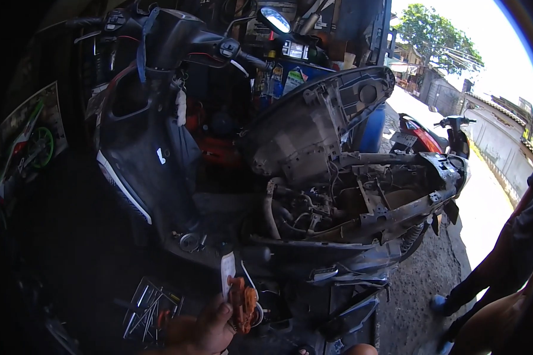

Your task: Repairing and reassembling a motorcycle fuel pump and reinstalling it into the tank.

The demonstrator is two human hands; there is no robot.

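Coming in from the lower left, my left hand [210, 328] is closed around an orange-brown, irregular mechanical part [241, 305], thumb pressed against its side. Its exact kind I cannot make out. A flat white strip [228, 272] stands up just behind the part; whether it is held along with it does not show. My right hand is not in view. Beyond the hand stands a dark scooter [154, 130] with its seat [323, 127] tipped up and its rear frame [373, 201] bare, showing hoses and metal parts.
Several wrenches and long tools [151, 310] lie on the dark floor at the lower left. Loose dark body panels [352, 313] lie below the scooter. A person in dark trousers [497, 272] stands at the right. A red scooter [423, 139] and blue drum [372, 133] are farther back.
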